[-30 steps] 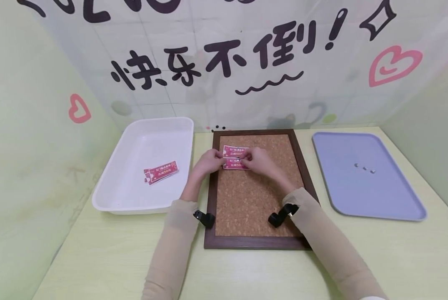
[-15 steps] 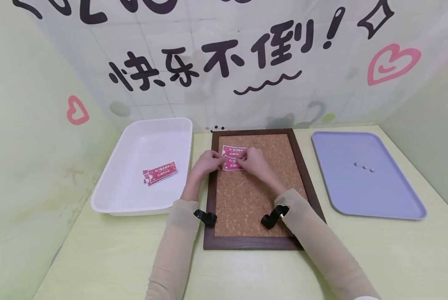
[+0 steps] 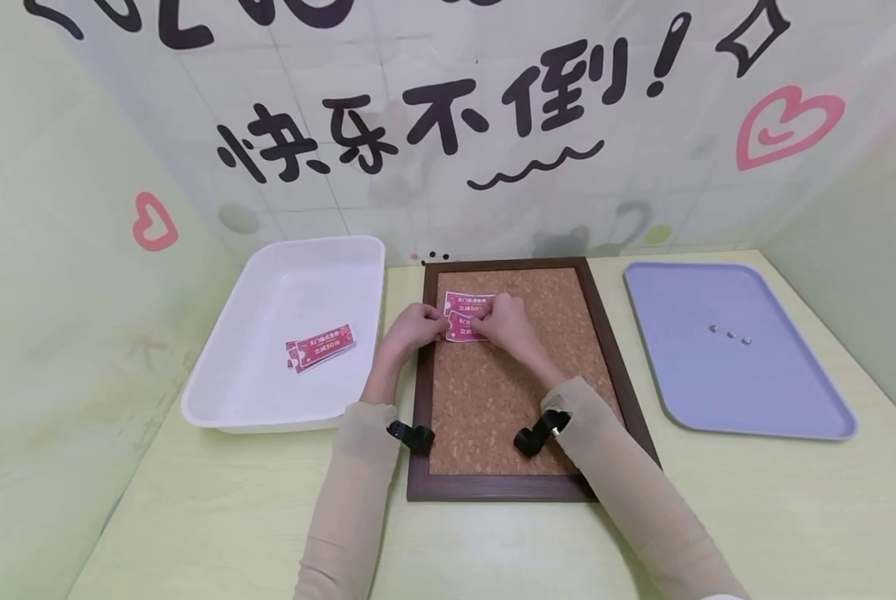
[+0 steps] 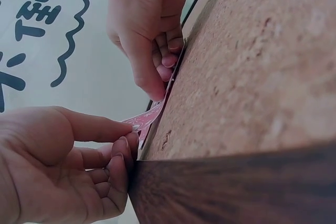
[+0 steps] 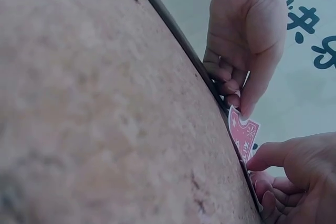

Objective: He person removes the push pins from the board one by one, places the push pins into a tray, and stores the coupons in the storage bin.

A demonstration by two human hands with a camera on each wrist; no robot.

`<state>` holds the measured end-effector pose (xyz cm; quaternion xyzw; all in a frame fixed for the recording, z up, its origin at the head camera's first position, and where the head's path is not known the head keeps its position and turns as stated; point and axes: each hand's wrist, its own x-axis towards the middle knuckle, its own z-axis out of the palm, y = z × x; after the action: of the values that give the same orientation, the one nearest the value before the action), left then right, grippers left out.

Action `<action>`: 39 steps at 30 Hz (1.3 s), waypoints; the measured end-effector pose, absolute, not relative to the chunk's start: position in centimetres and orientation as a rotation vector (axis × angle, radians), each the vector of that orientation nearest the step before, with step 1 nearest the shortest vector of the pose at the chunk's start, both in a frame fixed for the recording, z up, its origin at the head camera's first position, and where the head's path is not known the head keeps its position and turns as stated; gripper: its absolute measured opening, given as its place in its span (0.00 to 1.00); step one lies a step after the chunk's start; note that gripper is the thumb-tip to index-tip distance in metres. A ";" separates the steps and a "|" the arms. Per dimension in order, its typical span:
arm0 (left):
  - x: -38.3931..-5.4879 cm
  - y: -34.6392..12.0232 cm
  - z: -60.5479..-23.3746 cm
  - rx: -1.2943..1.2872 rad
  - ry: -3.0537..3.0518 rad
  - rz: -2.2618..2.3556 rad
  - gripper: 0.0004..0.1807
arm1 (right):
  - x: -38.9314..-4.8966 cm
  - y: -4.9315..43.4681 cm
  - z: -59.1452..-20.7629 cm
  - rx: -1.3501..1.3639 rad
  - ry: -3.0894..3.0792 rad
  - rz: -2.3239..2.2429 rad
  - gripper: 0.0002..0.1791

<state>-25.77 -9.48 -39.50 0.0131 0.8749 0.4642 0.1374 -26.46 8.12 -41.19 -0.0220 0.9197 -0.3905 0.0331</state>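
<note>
Our left hand (image 3: 413,326) pinches the left end of the lower red rectangular paper coupon (image 3: 458,332); our right hand (image 3: 508,322) touches it, grip unclear.

Bright, diffuse light in the head view, dimmer wrist views, soft blur over the cork (image 5: 105,103)

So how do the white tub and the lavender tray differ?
The white tub is deep; the lavender tray is shallow. The tub holds pink coupons; the tray, three small silvery pieces. The tub stands left of the framed corkboard, the tray right. Both have rounded corners.
</note>
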 end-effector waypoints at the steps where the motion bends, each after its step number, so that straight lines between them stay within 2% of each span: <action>1: -25.8 -9.5 -39.6 0.038 2.533 1.344 0.10 | -26.5 8.1 -41.2 -0.056 2.825 -1.203 0.09; 14: -25.5 -9.6 -39.8 0.024 2.527 1.339 0.09 | -26.3 7.5 -41.0 0.052 2.779 -1.189 0.10; 39: -25.2 -9.5 -39.6 0.037 2.547 1.332 0.08 | -26.7 8.5 -41.0 -0.016 2.786 -1.210 0.09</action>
<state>-25.17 -9.54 -39.61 0.0127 0.8781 0.4593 0.1331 -26.65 8.46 -41.02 -0.0052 0.9159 -0.3979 0.0521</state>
